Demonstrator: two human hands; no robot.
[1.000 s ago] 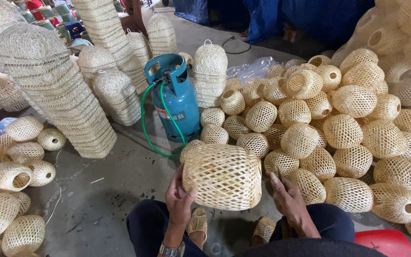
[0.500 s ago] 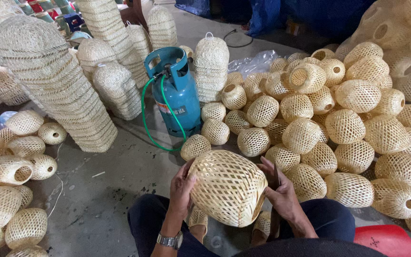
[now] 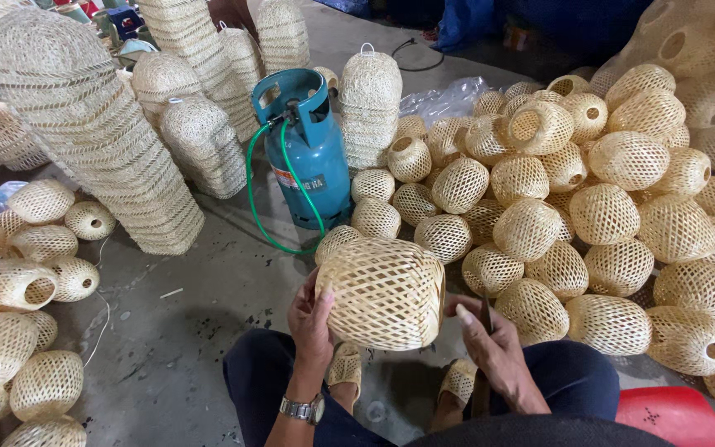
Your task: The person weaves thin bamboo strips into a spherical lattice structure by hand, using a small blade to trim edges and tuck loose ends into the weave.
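Down low, the left hand (image 3: 312, 319) cupped the round pale woven bamboo basket (image 3: 382, 291) to keep it steady, while the right hand (image 3: 494, 343) gripped a thin dark tool (image 3: 485, 313) beside it.

Single head cam, looking steeply down and forward, close over the left hand (image 3: 312, 323) and right hand (image 3: 494, 348); floor beyond the grip recedes toward frame top. No second view.

One gas cylinder (image 3: 306, 157), two hands, countless woven baskets (image 3: 606, 215)
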